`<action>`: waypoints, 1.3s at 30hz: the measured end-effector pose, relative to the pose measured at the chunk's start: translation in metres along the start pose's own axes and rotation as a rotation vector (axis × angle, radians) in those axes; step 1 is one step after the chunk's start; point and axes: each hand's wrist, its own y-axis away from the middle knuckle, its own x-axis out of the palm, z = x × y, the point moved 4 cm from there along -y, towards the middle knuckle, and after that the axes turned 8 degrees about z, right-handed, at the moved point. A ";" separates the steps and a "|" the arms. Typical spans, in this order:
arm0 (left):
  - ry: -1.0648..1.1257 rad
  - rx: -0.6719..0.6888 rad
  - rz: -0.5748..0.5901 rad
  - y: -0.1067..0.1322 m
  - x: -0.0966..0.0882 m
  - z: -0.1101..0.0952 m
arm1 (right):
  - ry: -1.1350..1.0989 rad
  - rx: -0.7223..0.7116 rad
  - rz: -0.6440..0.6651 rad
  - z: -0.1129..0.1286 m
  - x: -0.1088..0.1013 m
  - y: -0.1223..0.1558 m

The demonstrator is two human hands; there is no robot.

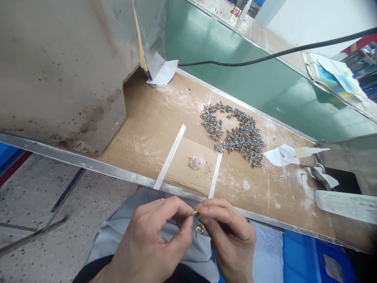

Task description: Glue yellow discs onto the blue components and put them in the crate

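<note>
Metal fills your left: a scuffed, rust-flecked grey housing stands on the bench, its flat face dull and stained. Beside it lies a sheet of brown corrugated cardboard, dusty and matte, with 2 white strips laid across it and a small clear cap between them.

Below the bench's aluminium rim, over your lap, your left hand has thumb and forefinger closed on a small part. The small part sits right between the 2 sets of fingertips and touches both, so neither hand is nearer. Its long axis runs close to upright in the picture, tilted a little, with the brass-coloured end uppermost and thin blue leads trailing down to hooked tips. Your right hand meets it from the other side, thumb and forefinger pinched on the upper brass end, the other fingers curled under.

Further right on the cardboard, well apart from your hands, a loose pile of like pieces spreads in a rough ring, blue and brass. Behind it runs a smooth green belt with a black cable over it. At the right lie curled white paper scraps and, below the rim, a glossy blue crate.
</note>
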 end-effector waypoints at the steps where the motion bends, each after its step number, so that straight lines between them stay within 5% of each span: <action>1: 0.064 -0.064 0.038 0.000 0.003 0.005 | 0.015 0.010 0.008 0.000 -0.001 0.001; 7: 0.711 -0.483 0.276 -0.002 0.033 0.023 | 0.010 0.109 0.104 -0.004 -0.019 0.013; 13: 1.258 -0.813 0.485 0.006 0.070 0.015 | -0.209 0.235 0.074 -0.017 -0.040 0.038; 25: 1.157 -0.961 0.588 0.004 0.118 -0.010 | -0.489 0.368 -0.151 -0.032 -0.074 0.085; 39: 1.056 -1.032 0.638 0.002 0.152 -0.015 | -0.677 0.454 -0.206 -0.052 -0.092 0.112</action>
